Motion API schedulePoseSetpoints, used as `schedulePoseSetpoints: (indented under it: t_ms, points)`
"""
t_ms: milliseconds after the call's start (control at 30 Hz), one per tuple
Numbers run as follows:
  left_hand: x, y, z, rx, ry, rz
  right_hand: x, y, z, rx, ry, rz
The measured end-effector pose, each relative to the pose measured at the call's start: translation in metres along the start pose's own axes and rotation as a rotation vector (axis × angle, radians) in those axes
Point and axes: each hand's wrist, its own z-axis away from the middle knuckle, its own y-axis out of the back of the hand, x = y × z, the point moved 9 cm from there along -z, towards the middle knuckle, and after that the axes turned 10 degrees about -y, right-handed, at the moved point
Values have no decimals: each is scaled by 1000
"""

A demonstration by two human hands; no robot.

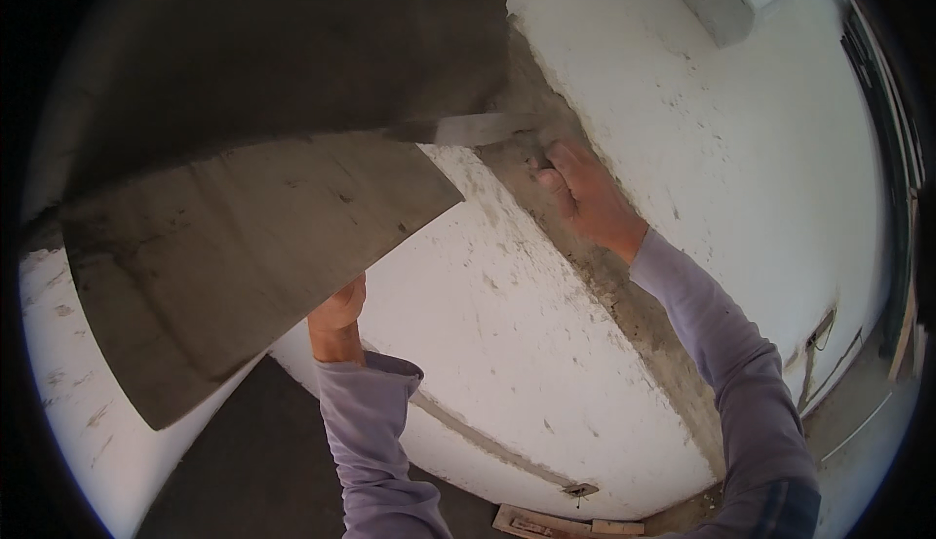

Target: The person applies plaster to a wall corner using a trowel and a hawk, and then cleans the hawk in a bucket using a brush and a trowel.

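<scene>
My left hand (337, 300) is closed at the underside of a large, flat, mortar-stained board (249, 247), its grip partly hidden by the board. My right hand (580, 193) grips a steel trowel (473, 130) near the upper middle, the blade lying along the board's far edge, against dark grey plaster (312, 42). A strip of rough, bare grey mortar (624, 315) runs diagonally beside my right forearm, between white painted surfaces (507, 344).
A white wall (741, 169) fills the right, with a pale fixture (702, 3) at its top and narrow chased grooves (819, 344) low down. A small box opening (580, 490) and wooden boards (546, 522) appear at the bottom. Long strips (902, 276) stand at the far right.
</scene>
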Motion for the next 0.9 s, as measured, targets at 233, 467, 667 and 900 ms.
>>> schedulePoseSetpoints:
  t_ms: [233,467,667,900]
  points:
    - [-1,-1,5,12,55,-6,-58,16,-36,-17,29,-40]
    - [-1,2,7,19,8,-64,-19,-1,-33,16,7,173]
    - [-10,0,10,50,111,-8,-1,-10,-30,41,-15,191]
    - [-5,1,1,92,93,54,16,13,7,97,63,472]
